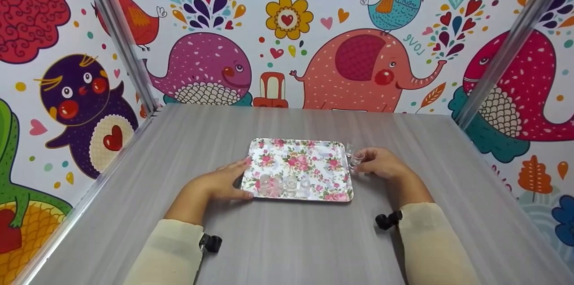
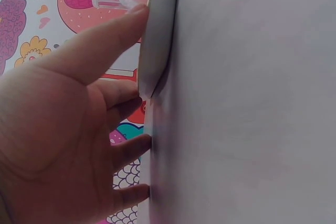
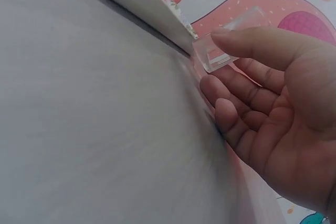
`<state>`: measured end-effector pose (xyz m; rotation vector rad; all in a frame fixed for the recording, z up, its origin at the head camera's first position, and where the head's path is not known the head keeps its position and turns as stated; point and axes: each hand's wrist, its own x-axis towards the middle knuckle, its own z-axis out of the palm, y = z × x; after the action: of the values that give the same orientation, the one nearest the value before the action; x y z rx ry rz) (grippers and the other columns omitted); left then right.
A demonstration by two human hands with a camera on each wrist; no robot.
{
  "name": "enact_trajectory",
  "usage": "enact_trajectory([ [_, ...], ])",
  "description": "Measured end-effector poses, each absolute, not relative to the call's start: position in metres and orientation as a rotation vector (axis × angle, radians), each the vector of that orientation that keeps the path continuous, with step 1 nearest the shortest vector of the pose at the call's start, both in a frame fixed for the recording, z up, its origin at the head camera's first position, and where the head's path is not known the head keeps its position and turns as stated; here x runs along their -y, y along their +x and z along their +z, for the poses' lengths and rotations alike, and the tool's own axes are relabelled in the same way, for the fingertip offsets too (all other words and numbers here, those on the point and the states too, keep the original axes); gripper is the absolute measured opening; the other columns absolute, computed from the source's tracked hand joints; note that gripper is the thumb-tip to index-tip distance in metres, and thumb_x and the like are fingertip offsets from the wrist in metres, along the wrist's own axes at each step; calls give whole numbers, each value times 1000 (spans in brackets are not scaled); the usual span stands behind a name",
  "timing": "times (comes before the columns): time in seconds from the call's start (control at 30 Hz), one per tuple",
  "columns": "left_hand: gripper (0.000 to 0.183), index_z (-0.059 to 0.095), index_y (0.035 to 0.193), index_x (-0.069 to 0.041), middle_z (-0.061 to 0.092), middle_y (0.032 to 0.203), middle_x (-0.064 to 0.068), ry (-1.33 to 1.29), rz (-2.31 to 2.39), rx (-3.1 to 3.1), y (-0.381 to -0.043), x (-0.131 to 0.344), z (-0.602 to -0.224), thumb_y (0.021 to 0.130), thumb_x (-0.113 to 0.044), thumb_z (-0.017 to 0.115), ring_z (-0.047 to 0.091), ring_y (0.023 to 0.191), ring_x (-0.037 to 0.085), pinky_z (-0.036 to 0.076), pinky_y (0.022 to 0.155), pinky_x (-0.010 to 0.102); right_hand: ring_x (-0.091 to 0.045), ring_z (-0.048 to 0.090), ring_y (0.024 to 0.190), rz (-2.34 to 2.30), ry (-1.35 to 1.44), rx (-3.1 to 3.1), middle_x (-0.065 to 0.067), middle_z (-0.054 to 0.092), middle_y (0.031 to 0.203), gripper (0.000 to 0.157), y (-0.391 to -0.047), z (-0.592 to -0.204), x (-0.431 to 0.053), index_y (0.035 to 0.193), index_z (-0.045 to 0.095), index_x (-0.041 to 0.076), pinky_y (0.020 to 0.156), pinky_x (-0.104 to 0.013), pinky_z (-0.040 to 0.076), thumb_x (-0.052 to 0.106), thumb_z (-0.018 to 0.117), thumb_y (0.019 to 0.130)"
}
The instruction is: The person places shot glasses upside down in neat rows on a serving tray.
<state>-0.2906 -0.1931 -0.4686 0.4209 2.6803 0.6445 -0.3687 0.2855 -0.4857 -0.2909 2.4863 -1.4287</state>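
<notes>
A flower-print tray (image 1: pixel 298 161) with a raised rim lies flat on the table. My left hand (image 1: pixel 226 180) rests at its left side. In the left wrist view the thumb touches the rim and the other fingers stretch straight past the corner, with the lower fingertips on the table. Just off the tray's right edge, my right hand (image 1: pixel 381 162) holds a small clear shot glass (image 3: pixel 215 51), pinched between thumb and fingers and tilted. Several similar clear glasses (image 1: pixel 291 185) stand together on the tray near its front left.
The grey wood-grain table (image 1: pixel 287 240) runs back to a cartoon-printed wall (image 1: pixel 278 61). Metal posts (image 1: pixel 121 38) rise at the left and right sides. Black wrist cameras (image 1: pixel 210 243) are strapped over the pale sleeves.
</notes>
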Motion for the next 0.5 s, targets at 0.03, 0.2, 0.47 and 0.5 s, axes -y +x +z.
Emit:
enact_trajectory([
  [0.03, 108, 23, 172, -16, 18, 182, 4, 420, 644, -2680, -291, 193, -469, 90, -55, 82, 16, 168, 40, 19, 134, 65, -9, 62, 77, -1449, -295, -2473, 6, 67, 90, 36, -369, -485, -285, 119, 72, -2, 71, -25, 57, 11, 86, 88],
  [0.2, 108, 23, 173, -17, 19, 182, 4, 412, 634, -2679, -290, 193, -469, 90, -56, 81, 16, 168, 40, 19, 133, 66, -11, 68, 84, -1493, -325, -2449, 4, 70, 95, 36, -366, -481, -282, 119, 70, -4, 80, -28, 61, 10, 84, 90],
  [0.47, 107, 24, 172, -19, 18, 182, 2, 389, 633, -2678, -290, 192, -469, 90, -56, 81, 16, 168, 39, 19, 134, 66, -18, 70, 97, -1478, -336, -2404, -1, 74, 104, 33, -354, -471, -269, 120, 69, 3, 91, -33, 61, 14, 82, 92],
  [0.5, 108, 24, 172, -18, 18, 182, 2, 390, 635, -2679, -290, 192, -468, 90, -56, 81, 16, 168, 40, 19, 133, 66, -18, 69, 97, -1460, -341, -2415, -1, 74, 104, 33, -352, -470, -266, 120, 69, 5, 91, -33, 60, 15, 83, 92],
])
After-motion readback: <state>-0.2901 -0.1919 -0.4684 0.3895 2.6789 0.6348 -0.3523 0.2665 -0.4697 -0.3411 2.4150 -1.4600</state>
